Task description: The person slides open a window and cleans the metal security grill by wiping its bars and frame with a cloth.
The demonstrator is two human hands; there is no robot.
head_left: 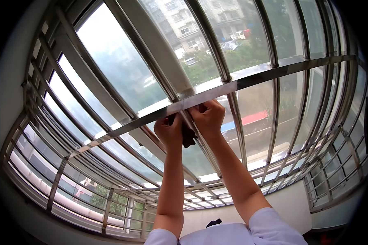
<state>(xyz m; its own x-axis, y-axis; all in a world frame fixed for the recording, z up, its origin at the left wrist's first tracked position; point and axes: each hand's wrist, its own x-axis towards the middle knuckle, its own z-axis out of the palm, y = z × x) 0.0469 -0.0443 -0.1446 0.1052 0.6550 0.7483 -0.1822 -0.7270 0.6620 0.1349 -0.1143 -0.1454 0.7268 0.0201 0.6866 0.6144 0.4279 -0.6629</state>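
Observation:
Both arms reach up and forward to a shiny metal window grille. My left hand (169, 130) is closed on a dark cloth, just below the flat horizontal rail (249, 79). My right hand (209, 117), also closed on the dark fabric, sits slightly higher on the other side of an upright bar (201, 141). Between the hands the dark cloth (188, 138) hangs down behind or around that bar; which of the two I cannot tell. Most of the cloth is hidden by the fingers.
More round metal bars (208, 38) run up and down on all sides, with window glass (110, 53) behind them. A low white wall (290, 204) lies below. Outside are a building (184, 28), greenery and parked vehicles.

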